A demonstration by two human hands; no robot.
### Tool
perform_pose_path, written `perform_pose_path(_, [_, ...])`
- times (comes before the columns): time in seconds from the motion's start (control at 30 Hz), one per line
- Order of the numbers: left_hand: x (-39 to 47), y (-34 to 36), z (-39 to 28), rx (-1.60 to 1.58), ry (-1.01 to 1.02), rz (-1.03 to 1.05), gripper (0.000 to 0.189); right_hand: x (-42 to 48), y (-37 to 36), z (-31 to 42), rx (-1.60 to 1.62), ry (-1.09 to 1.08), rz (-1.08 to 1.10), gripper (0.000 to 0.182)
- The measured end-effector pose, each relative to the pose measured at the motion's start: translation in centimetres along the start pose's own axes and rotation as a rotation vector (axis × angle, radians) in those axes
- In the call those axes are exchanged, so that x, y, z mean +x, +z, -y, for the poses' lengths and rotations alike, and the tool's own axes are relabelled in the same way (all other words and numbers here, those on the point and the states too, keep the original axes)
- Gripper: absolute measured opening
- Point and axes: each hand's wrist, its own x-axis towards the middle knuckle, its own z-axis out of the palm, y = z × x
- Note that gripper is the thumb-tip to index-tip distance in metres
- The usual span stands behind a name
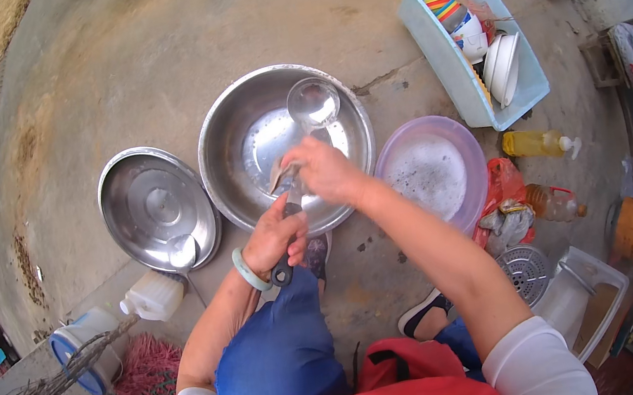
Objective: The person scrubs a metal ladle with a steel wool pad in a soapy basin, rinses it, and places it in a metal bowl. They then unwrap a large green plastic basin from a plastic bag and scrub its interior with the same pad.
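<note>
My left hand [275, 241], with a pale bangle at its wrist, grips the black handle [282, 272] of a kitchen utensil. Above it, my right hand [324, 171] pinches a tan-grey cloth [282, 175] against the utensil's shaft. Both hands are over the near part of a wide stainless steel basin [205, 134]. A round, shiny ladle-like head [313, 102] shows beyond my right hand, in line with the handle; the hand hides where they would join. To the left, a metal ladle [182, 251] rests on a tilted round steel lid or shallow pan [126, 185].
A purple basin [478, 170] of suds stands right of the steel basin. Beyond it are a pale blue crate [439, 70] of bowls, a yellow pump bottle [533, 142], a red plastic bag [502, 182] and a perforated steel plate [524, 274]. A white jug [154, 295] sits at left.
</note>
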Motion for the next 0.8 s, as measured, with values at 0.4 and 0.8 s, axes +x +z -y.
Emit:
perform_pose_path(0.4, [-0.4,0.3,-0.6,0.037,0.049,0.027,0.056,1.5,-1.2,-0.9,0.017,-0.046,-0.236,0.023])
perform_pose_path(0.8, [0.2,-0.9,-1.1,-0.029,0.169,0.056,0.046,-1.7,-0.6,2.0,0.12,-0.001,0.055,0.024])
